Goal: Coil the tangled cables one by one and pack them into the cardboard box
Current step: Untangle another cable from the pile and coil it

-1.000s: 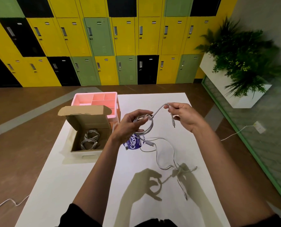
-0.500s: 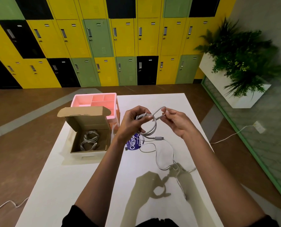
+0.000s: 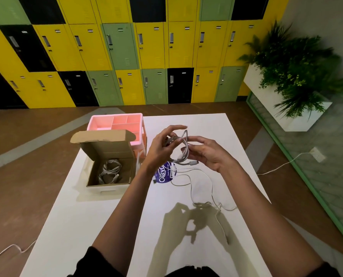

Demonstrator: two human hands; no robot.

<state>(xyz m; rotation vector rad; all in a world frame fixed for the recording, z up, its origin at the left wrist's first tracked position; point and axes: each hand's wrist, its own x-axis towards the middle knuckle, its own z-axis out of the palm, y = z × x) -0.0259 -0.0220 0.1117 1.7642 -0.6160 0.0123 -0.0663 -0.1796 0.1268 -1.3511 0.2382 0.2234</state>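
Compared with half a second earlier, the right hand (image 3: 205, 154) has drawn in against the left hand (image 3: 160, 145). Both hold the grey cable (image 3: 183, 141) above the bench (image 3: 196, 122): the left with fingers curled round the coil, the right pinching its strands. Loose cables (image 3: 201, 186) trail over the bench beneath, beside a purple packet (image 3: 163, 175). At left, the open cardboard box (image 3: 108, 151) holds one coiled cable (image 3: 110, 170); a pink tray (image 3: 98, 121) stands just behind it.

cardboard box (image 3: 98, 182) left on table (image 3: 98, 226), organiser (image 3: 116, 121) behind it, coiled cable (image 3: 110, 170) inside
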